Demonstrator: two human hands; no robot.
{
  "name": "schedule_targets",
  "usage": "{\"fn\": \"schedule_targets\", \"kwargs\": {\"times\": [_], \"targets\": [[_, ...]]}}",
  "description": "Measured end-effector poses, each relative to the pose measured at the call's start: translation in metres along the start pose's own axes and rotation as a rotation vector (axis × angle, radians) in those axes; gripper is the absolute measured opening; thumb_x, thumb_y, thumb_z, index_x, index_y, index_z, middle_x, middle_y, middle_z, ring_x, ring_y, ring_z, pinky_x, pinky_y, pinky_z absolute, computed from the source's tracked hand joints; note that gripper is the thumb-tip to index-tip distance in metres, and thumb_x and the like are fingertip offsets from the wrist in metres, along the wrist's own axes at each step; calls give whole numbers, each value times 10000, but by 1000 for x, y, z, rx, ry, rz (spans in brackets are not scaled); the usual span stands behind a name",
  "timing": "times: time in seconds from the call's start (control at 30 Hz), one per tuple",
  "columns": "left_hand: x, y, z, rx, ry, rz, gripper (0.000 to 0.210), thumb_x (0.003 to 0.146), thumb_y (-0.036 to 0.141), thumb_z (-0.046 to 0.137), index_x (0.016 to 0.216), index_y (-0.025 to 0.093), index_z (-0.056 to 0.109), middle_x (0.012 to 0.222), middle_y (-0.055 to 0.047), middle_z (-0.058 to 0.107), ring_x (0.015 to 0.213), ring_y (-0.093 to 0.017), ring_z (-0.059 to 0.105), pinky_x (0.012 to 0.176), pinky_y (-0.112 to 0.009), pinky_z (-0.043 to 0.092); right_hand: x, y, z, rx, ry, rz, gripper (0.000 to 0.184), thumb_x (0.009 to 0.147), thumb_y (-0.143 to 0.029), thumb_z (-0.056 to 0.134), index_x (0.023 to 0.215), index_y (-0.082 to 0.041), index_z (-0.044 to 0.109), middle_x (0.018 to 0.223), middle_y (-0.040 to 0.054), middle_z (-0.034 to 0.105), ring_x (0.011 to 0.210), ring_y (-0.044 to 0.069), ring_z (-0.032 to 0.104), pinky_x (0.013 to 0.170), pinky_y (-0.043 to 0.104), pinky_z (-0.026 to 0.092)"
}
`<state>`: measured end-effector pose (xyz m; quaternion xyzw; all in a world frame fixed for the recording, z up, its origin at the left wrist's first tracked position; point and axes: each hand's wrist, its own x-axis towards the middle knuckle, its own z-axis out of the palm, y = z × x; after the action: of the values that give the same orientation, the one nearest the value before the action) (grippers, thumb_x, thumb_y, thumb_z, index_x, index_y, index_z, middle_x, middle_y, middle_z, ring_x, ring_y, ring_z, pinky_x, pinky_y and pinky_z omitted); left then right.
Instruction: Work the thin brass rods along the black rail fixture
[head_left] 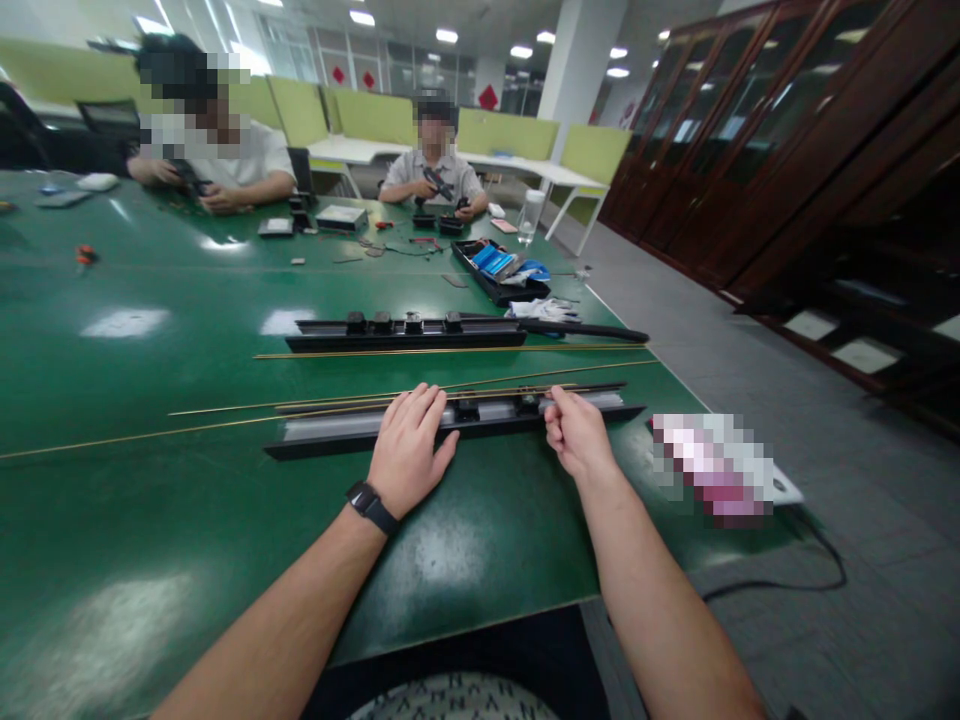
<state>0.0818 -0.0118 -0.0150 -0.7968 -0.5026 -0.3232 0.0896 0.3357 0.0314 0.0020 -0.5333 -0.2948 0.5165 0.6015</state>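
My left hand (409,440) lies flat and unclenched, fingers together, across the black rail (495,412) and the thin yellow strip (150,437) that trails away to its left. My right hand (577,432) is bunched over the rail's right part; I cannot tell whether its fingertips pinch the strip. Small dark blocks (466,405) sit in the rail between my hands. The rail looks rigid and fairly weighty, best held by its long side walls. The strip seems light, springy and easily kinked, perhaps slick under a fingertip; I'd pinch it near an end and press it flat midway. Just beyond my hands lies another yellow strip (450,351), then a second rail (409,341).
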Motion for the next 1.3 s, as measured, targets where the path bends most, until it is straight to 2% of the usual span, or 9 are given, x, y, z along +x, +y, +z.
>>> {"fn": "schedule_targets", "kwargs": {"times": [0.13, 0.33, 0.57, 0.77, 1.3], "targets": [[0, 0, 0, -8, 7, -1, 510, 951, 328, 544, 1419, 133, 501, 1429, -157, 583, 1390, -314, 486, 1189, -515, 356, -1, 0, 0, -28, -53, 18, 311, 820, -423, 777, 825, -185, 576, 505, -58, 548, 285, 49, 351, 240, 145, 210], [-1, -1, 1, -24, 9, 0, 527, 946, 322, 546, 1442, 158, 481, 1435, -153, 580, 1402, -316, 476, 1188, -533, 352, 1, 1, -1, 12, 8, -10, 285, 841, -414, 746, 829, -191, 569, 497, -61, 548, 282, 53, 353, 239, 147, 210], [0, 0, 0, -25, 12, -2, 535, 941, 317, 550, 1451, 172, 477, 1432, -152, 583, 1395, -315, 485, 1181, -537, 363, 1, 3, 0, -27, -66, 13, 333, 799, -438, 793, 818, -192, 569, 513, -61, 551, 287, 49, 354, 239, 145, 214], [-1, -1, 0, -2, 7, 1, 507, 953, 334, 541, 1419, 139, 504, 1428, -153, 586, 1397, -308, 480, 1193, -512, 351, 2, 3, 0, -20, -33, 0, 304, 838, -439, 752, 825, -190, 578, 500, -53, 549, 283, 54, 350, 240, 150, 206], [0, 0, 0, -12, 0, -6, 505, 953, 325, 532, 1429, 161, 498, 1436, -146, 579, 1398, -318, 480, 1188, -533, 354, 1, 3, -1, -26, -49, 2, 305, 817, -423, 771, 818, -185, 580, 506, -55, 552, 291, 48, 357, 236, 145, 215]]}}
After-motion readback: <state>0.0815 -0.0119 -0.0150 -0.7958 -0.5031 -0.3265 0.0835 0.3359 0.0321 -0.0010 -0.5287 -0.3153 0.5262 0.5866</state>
